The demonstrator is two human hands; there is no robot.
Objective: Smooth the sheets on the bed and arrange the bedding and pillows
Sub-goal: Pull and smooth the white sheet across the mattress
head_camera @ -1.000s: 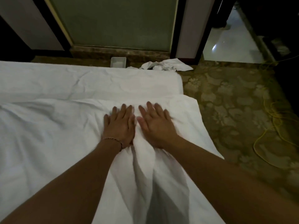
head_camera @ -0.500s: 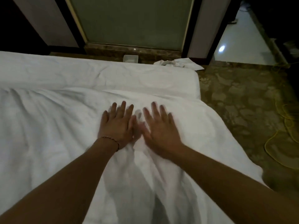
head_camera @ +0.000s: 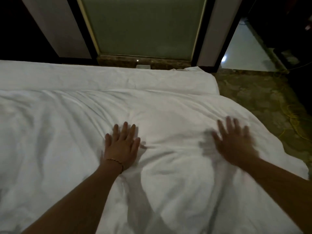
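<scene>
Hands now apart, earlier side by side: left hand (head_camera: 120,146) flat, fingers straight, pressing white duvet (head_camera: 168,115) on the bed; right hand (head_camera: 234,141) swept right, blurred, fingers spread on duvet.

Rumpled white duvet (head_camera: 168,119) across the bed, its far edge overlapping a smoother white sheet (head_camera: 101,78).

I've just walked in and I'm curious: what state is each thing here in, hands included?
Left hand: open, flat, pressing the duvet.
Right hand: open, fingers spread, blurred, on the duvet.
White fabric duvet: spread out, creased.
White bed sheet: lying flat, lightly wrinkled.
Thin wrist bracelet: worn on the left wrist.
Yellow cable: loose on the carpet.
</scene>
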